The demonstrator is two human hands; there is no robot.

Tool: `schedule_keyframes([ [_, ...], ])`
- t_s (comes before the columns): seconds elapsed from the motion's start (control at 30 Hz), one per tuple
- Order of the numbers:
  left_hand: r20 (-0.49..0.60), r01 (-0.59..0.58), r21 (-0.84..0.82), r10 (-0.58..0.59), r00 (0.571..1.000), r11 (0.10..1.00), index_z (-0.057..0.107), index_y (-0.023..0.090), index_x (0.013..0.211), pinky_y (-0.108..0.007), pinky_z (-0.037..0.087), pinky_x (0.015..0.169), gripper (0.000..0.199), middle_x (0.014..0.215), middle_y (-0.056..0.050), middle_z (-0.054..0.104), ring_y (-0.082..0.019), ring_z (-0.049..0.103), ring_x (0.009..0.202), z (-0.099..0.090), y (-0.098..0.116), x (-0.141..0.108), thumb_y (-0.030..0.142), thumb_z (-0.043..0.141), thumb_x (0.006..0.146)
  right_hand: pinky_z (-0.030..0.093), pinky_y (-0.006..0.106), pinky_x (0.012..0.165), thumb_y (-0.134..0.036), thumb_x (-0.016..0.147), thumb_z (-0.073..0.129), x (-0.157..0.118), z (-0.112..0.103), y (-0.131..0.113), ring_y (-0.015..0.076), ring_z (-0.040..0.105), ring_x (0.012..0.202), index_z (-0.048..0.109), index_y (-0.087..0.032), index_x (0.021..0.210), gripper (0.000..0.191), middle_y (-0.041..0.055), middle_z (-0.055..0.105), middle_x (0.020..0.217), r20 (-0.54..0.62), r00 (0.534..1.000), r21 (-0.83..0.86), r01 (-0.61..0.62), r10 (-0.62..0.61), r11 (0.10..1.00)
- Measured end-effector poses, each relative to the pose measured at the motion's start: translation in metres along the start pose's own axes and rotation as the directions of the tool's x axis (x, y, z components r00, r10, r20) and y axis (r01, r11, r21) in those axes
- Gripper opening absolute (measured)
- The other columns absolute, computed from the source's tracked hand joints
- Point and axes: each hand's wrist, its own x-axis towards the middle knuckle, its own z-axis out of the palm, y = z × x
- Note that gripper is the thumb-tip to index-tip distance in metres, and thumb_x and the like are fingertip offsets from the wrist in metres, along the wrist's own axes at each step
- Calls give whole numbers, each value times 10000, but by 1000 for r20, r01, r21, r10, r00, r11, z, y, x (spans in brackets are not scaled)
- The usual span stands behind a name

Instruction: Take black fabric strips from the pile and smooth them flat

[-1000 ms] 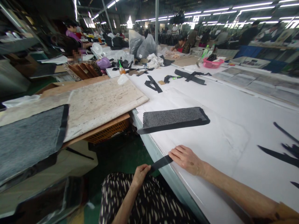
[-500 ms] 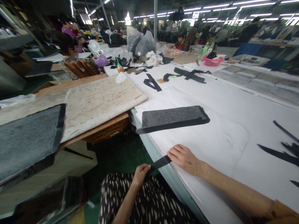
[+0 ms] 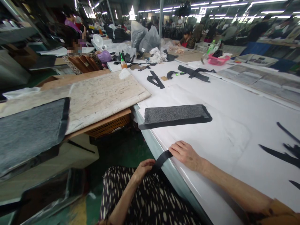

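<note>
A black fabric strip (image 3: 161,159) bridges my two hands at the edge of the white table (image 3: 229,112). My right hand (image 3: 184,153) rests on the tabletop by the edge, fingers closed over one end of the strip. Below the edge, above my patterned lap, my left hand (image 3: 143,169) is closed on the strip's other part; its thumb and fingertips partly hide the cloth. The strip bows slightly between them. Farther up lies a grey knitted piece (image 3: 175,115) with a black border along its long near side and right end, its left corner at the table edge.
To the left stands a pale stained board (image 3: 105,97), with a stack of grey black-edged pieces (image 3: 32,134) beside it. Black strips (image 3: 280,154) lie at the right and more black scraps (image 3: 156,80) farther back. A pink basket (image 3: 217,59) and co-workers are beyond.
The strip between my hands has gone from taut to slightly bowed. My left hand's fingers have shifted along it, while my right hand stays at the table edge. The view has moved slightly.
</note>
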Motion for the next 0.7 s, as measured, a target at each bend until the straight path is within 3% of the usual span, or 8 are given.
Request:
schedule_keyframes([
  [0.1,55,-55,2,55,997,998,689,146,879,-267,403,668,406,786,-48,662,-170,554,710,10,17,-8,436,707,595,370,299,671,-55,906,396,0,-1,0,166,448,724,604,-116,851,224,54,549,771,18,1000,-14,4,-4,1000],
  [0.23,67,-165,48,162,985,985,662,128,728,-244,347,591,456,622,-8,560,-127,462,611,25,41,-15,579,597,716,367,301,679,-59,906,398,-1,0,0,169,446,730,597,-116,849,215,54,543,772,19,1000,-13,7,-7,1000],
  [0.47,9,-237,186,240,971,953,588,144,561,-246,233,508,454,504,42,412,-93,319,532,49,76,-15,587,650,636,356,305,671,-74,917,383,1,-3,2,168,440,723,582,-138,812,234,47,531,761,69,997,-23,32,-30,999],
  [0.7,9,-262,205,266,964,943,543,154,535,-250,203,500,404,493,50,380,-88,288,523,56,81,-14,533,633,641,365,316,675,-85,918,391,-1,-1,5,171,448,733,582,-130,851,207,50,536,777,99,993,-34,74,-70,997],
])
